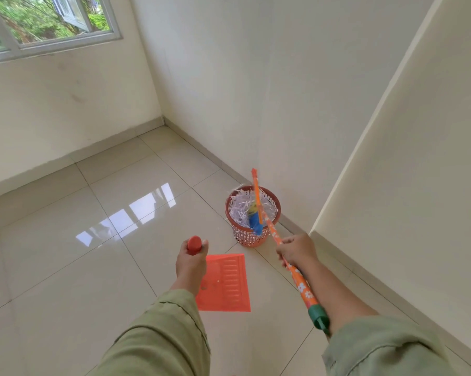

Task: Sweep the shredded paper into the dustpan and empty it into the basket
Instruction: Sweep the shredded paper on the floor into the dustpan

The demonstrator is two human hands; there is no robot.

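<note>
From the head camera, the left hand [191, 263] curls its fingers round the round red end of the dustpan handle [194, 245], thumb and fingertips wrapped on it. The orange dustpan [228, 283] hangs below that hand, its flat ribbed pan facing the camera over the glossy tiled floor [66, 253]; a few dark specks mark its surface. The right hand [296, 249] grips the broom handle [296, 278], fingers closed round the orange, white-flowered shaft, which ends in a green cap near the forearm. The shaft runs forward to the broom head [254, 221], blue with a yellow patch, which sits over the basket [252, 215]. The basket is a reddish-brown plastic one with slotted walls, standing on the floor close to the wall's skirting. The shredded paper [241, 210] fills it as a white, tangled heap, some strips poking above the rim. Both arms wear olive-green sleeves [158, 335]. A window [47, 20] shows in the upper left.
</note>
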